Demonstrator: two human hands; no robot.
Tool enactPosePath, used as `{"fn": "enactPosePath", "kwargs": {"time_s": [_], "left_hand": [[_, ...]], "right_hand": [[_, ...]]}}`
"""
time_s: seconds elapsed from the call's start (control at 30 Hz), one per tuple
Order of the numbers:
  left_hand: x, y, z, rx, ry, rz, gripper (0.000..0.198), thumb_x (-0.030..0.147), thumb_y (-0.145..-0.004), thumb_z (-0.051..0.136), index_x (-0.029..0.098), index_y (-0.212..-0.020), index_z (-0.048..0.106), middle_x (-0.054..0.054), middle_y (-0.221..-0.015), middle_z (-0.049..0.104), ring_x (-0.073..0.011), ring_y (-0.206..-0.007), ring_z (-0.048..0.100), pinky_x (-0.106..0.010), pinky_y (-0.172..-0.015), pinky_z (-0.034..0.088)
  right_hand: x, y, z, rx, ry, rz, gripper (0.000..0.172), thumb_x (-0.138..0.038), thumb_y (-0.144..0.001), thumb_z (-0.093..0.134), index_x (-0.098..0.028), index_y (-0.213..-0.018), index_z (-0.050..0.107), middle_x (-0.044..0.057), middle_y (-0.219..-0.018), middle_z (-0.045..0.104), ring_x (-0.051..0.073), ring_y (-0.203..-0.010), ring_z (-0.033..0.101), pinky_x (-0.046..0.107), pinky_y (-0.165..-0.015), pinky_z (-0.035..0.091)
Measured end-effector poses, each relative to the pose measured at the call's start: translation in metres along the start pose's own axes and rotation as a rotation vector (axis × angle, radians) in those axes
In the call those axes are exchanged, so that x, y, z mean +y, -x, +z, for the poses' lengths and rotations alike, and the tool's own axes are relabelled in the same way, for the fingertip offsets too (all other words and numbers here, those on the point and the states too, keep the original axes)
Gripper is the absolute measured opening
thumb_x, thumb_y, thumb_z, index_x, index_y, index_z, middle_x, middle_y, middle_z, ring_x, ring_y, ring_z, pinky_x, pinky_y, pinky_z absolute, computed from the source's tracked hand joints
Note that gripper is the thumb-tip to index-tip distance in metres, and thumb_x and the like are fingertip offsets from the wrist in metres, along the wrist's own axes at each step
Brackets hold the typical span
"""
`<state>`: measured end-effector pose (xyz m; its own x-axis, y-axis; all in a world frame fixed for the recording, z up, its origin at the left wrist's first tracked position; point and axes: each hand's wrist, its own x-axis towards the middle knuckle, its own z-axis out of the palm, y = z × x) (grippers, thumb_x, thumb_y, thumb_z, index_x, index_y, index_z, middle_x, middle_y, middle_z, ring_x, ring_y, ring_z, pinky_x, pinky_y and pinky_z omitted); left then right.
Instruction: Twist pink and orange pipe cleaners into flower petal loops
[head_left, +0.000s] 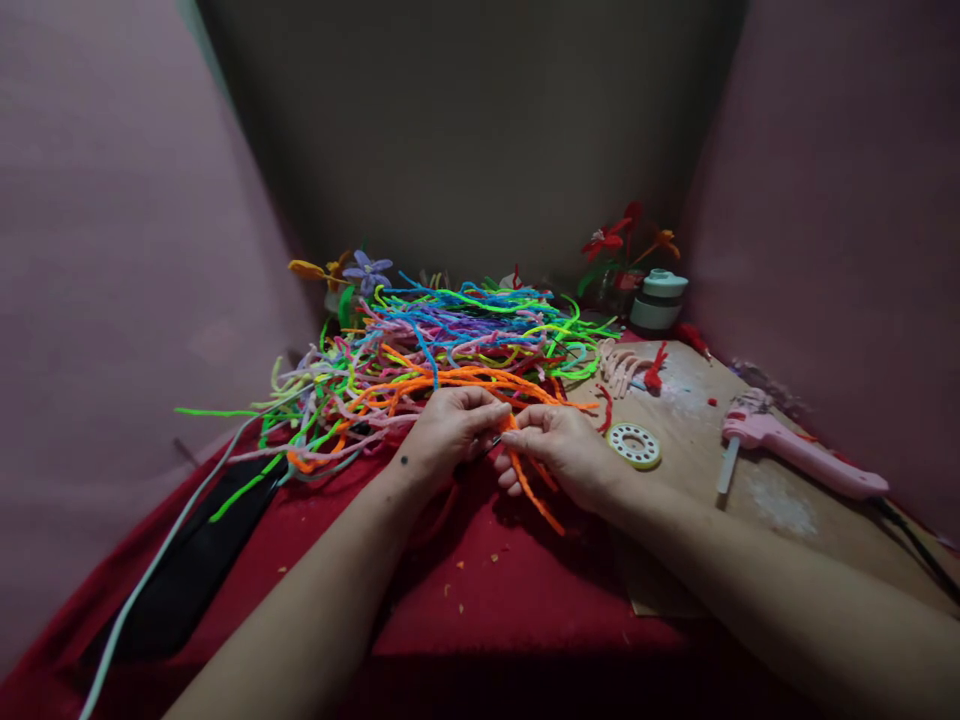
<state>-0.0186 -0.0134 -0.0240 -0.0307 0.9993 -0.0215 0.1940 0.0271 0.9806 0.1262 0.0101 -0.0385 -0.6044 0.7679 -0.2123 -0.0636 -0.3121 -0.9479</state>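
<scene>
My left hand point(455, 425) and my right hand point(559, 447) meet over the front of the table, fingers closed in a pinch. Between them are orange pipe cleaners point(534, 490), whose fuzzy ends hang down toward the red cloth. A small dark metallic bit shows by my fingertips, too small to name. Just beyond my hands lies a big heap of pipe cleaners point(480, 330) in blue, green, pink, yellow and purple, with a bunch of orange ones on its near side.
A pink hot glue gun point(802, 450) rests on a brown board point(690, 520) at right, near a round white-and-yellow disc point(634, 446). A lidded jar point(658, 302) and pipe-cleaner flowers point(607, 240) stand behind. At left are a white cable point(161, 540) and a black flat object point(187, 565) on the red cloth point(510, 600).
</scene>
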Motion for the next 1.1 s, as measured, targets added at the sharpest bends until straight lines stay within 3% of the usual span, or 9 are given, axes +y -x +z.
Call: {"fn": "enactPosePath", "kwargs": {"time_s": [0.23,0.43,0.67,0.9,1.0,1.1], "left_hand": [[-0.002,0.000,0.000,-0.076,0.041,0.019,0.020,0.031,-0.073,0.062,0.013,-0.068,0.057,0.003,-0.052,0.053,-0.0046,-0.041,0.041,-0.018,-0.040,0.028],[-0.004,-0.002,0.009,-0.006,0.068,-0.106,0.022,0.027,-0.071,0.059,0.016,-0.058,0.046,0.007,-0.042,0.041,-0.0032,-0.031,0.031,-0.018,-0.033,0.020],[-0.005,-0.002,0.004,-0.031,-0.070,-0.050,0.026,0.036,-0.074,0.059,0.016,-0.064,0.047,0.006,-0.047,0.044,-0.0038,-0.037,0.034,-0.017,-0.037,0.021],[0.002,0.002,0.004,-0.041,-0.009,-0.114,0.025,0.036,-0.075,0.056,0.018,-0.063,0.043,0.009,-0.040,0.033,-0.0040,-0.033,0.024,-0.019,-0.036,0.014],[0.001,0.002,0.006,-0.010,-0.069,-0.042,0.023,0.035,-0.076,0.054,0.018,-0.063,0.045,0.008,-0.043,0.037,-0.0050,-0.036,0.028,-0.019,-0.038,0.019],[-0.003,0.000,0.007,0.094,-0.276,0.120,0.017,0.028,-0.076,0.052,0.017,-0.063,0.048,0.006,-0.049,0.044,-0.0073,-0.043,0.037,-0.020,-0.044,0.028]], "right_hand": [[0.004,-0.003,-0.005,-0.055,-0.071,-0.020,0.011,-0.011,-0.073,0.059,-0.014,-0.074,0.049,0.004,-0.058,0.065,0.015,-0.048,0.063,0.027,-0.048,0.054],[0.008,-0.003,0.002,0.096,0.206,-0.168,0.015,-0.007,-0.074,0.054,-0.018,-0.078,0.045,-0.005,-0.049,0.058,0.011,-0.037,0.054,0.019,-0.036,0.044],[0.008,-0.005,-0.007,-0.105,-0.088,-0.015,0.015,-0.012,-0.071,0.060,-0.015,-0.077,0.047,0.004,-0.061,0.066,0.015,-0.048,0.063,0.029,-0.050,0.053],[0.006,-0.004,-0.009,-0.090,-0.150,-0.025,0.014,-0.009,-0.072,0.057,-0.013,-0.084,0.050,0.007,-0.065,0.067,0.017,-0.053,0.065,0.029,-0.051,0.054],[0.005,-0.004,-0.008,-0.098,-0.185,0.000,0.007,-0.009,-0.075,0.054,-0.013,-0.080,0.050,0.008,-0.065,0.067,0.017,-0.054,0.065,0.028,-0.050,0.054],[0.006,-0.006,-0.007,-0.084,-0.192,0.017,0.006,-0.007,-0.076,0.051,-0.013,-0.075,0.050,0.007,-0.061,0.065,0.017,-0.050,0.064,0.028,-0.048,0.055]]}}
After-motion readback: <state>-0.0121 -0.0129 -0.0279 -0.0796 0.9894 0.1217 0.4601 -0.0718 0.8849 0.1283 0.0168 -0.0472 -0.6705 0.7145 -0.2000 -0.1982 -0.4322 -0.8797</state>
